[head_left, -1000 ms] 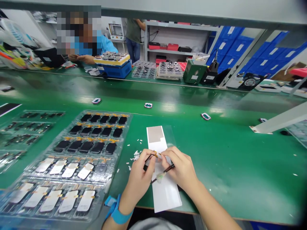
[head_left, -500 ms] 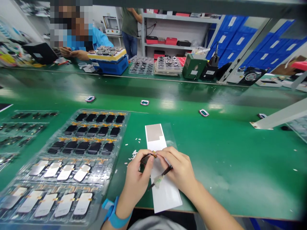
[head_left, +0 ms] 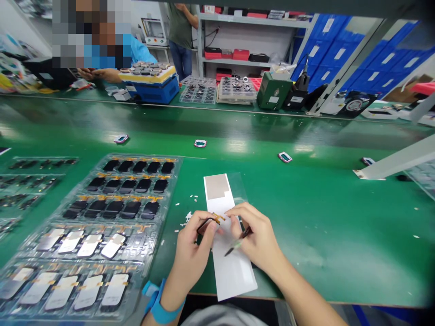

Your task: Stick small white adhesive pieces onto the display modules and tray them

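My left hand (head_left: 190, 246) is closed around a small display screen (head_left: 204, 225) with dark edges, held between thumb and fingers. An orange ribbon cable (head_left: 219, 217) sticks out from the screen toward my other hand. My right hand (head_left: 261, 235) has dark tweezers (head_left: 235, 246) tucked in it, tips pointing down and left. Its thumb and forefinger are close together just right of the cable; whether they pinch something tiny I cannot tell. Beneath both hands lies a long white sheet (head_left: 234, 278) with a grey-beige patch (head_left: 217, 186) at its far end.
On the left stands a clear tray (head_left: 157, 235) of display screens, some black, some white-backed. Small white scraps (head_left: 188, 218) lie by my left hand. Several small frames (head_left: 200, 143) sit along the green strip beyond. A metal post (head_left: 394, 160) rises at right. A co-worker sits opposite.
My right hand has drawn back slightly to the right from the ribbon cable, which now shows more fully. The tweezers have shifted up and right. The view has moved a little.
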The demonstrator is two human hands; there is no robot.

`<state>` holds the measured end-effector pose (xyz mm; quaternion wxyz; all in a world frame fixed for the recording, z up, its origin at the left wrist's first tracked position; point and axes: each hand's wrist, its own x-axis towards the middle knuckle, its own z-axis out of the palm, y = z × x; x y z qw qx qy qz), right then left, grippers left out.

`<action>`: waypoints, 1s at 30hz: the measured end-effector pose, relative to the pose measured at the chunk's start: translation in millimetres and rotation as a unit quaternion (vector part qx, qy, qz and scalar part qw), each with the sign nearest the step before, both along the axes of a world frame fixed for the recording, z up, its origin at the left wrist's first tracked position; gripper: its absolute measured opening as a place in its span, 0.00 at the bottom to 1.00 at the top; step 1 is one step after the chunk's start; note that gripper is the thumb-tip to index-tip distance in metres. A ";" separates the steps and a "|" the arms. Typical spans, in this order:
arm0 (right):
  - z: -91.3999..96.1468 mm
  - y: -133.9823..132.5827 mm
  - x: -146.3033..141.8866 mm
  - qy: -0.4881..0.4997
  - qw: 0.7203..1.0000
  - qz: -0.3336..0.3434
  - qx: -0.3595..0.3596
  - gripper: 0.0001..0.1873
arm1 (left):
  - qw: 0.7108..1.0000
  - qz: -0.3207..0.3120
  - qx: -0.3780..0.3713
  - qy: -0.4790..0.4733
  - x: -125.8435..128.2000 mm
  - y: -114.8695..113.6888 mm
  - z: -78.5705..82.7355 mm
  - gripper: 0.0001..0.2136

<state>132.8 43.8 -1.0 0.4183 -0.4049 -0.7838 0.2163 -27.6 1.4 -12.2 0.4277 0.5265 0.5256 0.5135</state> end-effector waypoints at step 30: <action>0.6 1.2 -4.5 0.207 0.871 0.088 -0.436 0.16 | 0.987 -0.118 -0.076 -0.078 -3.5 -13.2 -1.4 0.12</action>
